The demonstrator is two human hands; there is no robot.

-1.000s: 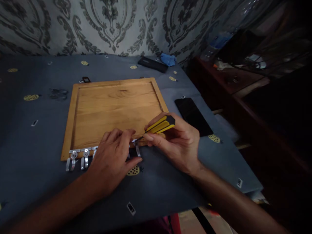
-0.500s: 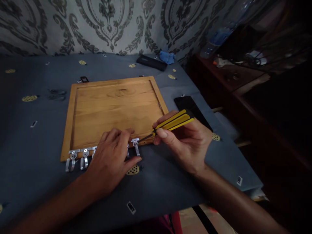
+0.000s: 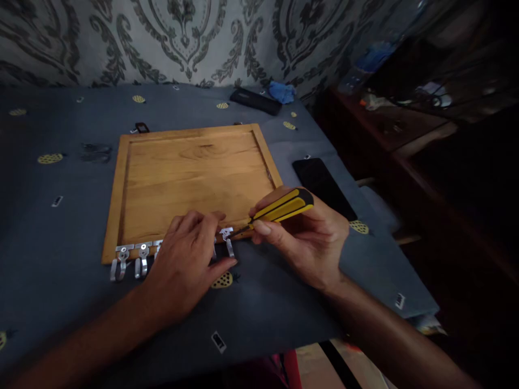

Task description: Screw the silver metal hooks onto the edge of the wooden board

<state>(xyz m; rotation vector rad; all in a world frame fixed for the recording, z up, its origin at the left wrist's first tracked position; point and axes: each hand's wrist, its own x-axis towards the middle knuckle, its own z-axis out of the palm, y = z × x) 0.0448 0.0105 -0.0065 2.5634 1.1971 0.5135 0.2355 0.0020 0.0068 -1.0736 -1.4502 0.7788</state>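
Observation:
A framed wooden board (image 3: 194, 178) lies on the cloth, with several silver metal hooks (image 3: 143, 259) along its near edge. Fingers stretched, my left hand (image 3: 184, 265) rests open over that edge, covering some of the hooks. Its thumb reaches close to the rightmost hook (image 3: 230, 246). In my right hand (image 3: 312, 237) is a yellow-and-black screwdriver (image 3: 284, 208), closed in the fingers. The shaft slants down to the left, its tip at the plate of the rightmost hook; whether it sits in the screw I cannot tell.
Right of the board lies a black phone (image 3: 324, 186). A dark elongated case (image 3: 255, 101) and a blue crumpled cloth (image 3: 283, 92) lie near the wall. Small dark metal pieces (image 3: 95, 152) sit left of the board. A cluttered dark red shelf (image 3: 389, 127) stands at right.
The screwdriver's handle has turned and tipped slightly lower, shifting a little left with my right hand. My left hand stays in place on the board's edge.

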